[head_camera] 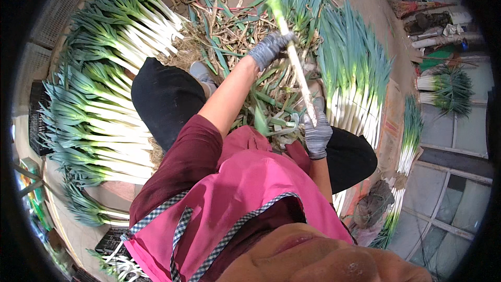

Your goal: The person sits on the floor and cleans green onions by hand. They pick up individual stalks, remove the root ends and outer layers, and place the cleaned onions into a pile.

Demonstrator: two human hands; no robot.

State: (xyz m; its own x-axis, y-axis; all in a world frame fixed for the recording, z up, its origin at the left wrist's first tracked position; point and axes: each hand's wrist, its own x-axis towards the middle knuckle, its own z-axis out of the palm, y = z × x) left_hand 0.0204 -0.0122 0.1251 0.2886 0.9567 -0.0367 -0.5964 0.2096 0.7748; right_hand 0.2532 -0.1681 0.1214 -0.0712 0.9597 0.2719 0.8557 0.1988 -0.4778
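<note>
My left hand (pixel 270 49), in a grey knit glove, is closed around the stalk of a long green onion (pixel 298 70). Its green top rises past the upper edge of the view, and its white lower end slants down to my right hand (pixel 317 131). That hand wears a matching glove and holds the stalk near the root end; its fingertips are partly hidden. Below the stalk, dry leaves and green trimmings (pixel 235 35) litter the ground between my legs. A loose green leaf (pixel 260 117) beside my right hand looks blurred.
Green onions with roots (pixel 117 109) lie in a long row at my left. Another pile of green onions (pixel 352 82) lies by my right knee. Black crates (pixel 37 119) stand at far left. Farther right are small bundles (pixel 446 90), a broom (pixel 415 7) and glazed panels (pixel 450 199).
</note>
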